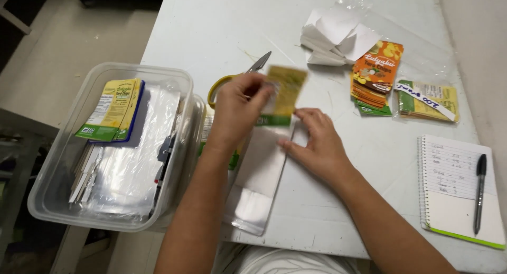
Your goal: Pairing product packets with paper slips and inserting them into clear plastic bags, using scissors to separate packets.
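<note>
A yellow-green label card [285, 94] is pinched in the left hand [240, 113] above a clear bag [259, 173], which is pinned flat on the table [211, 25] by the spread right hand [317, 144]. Scissors [237, 76] lie behind; a plastic bin [113, 147] stands left, card stacks [376, 78] and a notebook [454, 189] right.
</note>
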